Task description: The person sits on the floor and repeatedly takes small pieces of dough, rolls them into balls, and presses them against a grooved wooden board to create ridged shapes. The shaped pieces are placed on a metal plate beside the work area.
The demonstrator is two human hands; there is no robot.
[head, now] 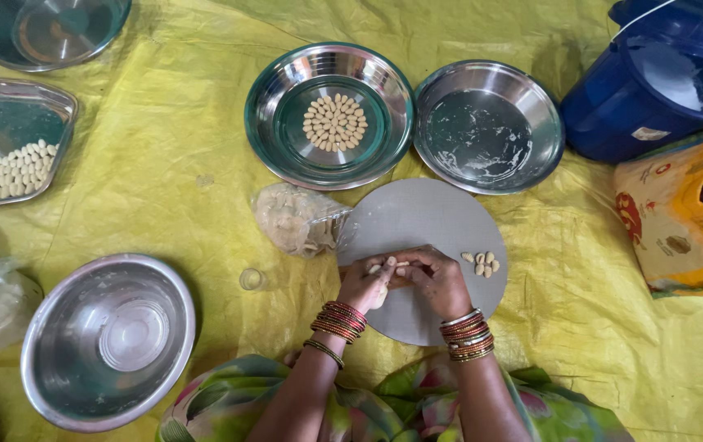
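Both hands, left (365, 282) and right (437, 280), pinched a dough bit (392, 264) over the round board (417, 221); shaping seemed underway, needing placement beside the finished pieces (481, 263).

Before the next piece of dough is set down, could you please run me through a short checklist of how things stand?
1. Both hands on the dough: left hand and right hand meet over the round grey board, pinching a pale piece; ok.
2. Room on the board: only a few shaped pieces lie to the right; ok.
3. Room in the steel plate: its circle of pieces fills only the centre; ok.
4. Neighbouring plate holds no pieces; ok.
5. Dough in the plastic bag: amount left, cannot tell.
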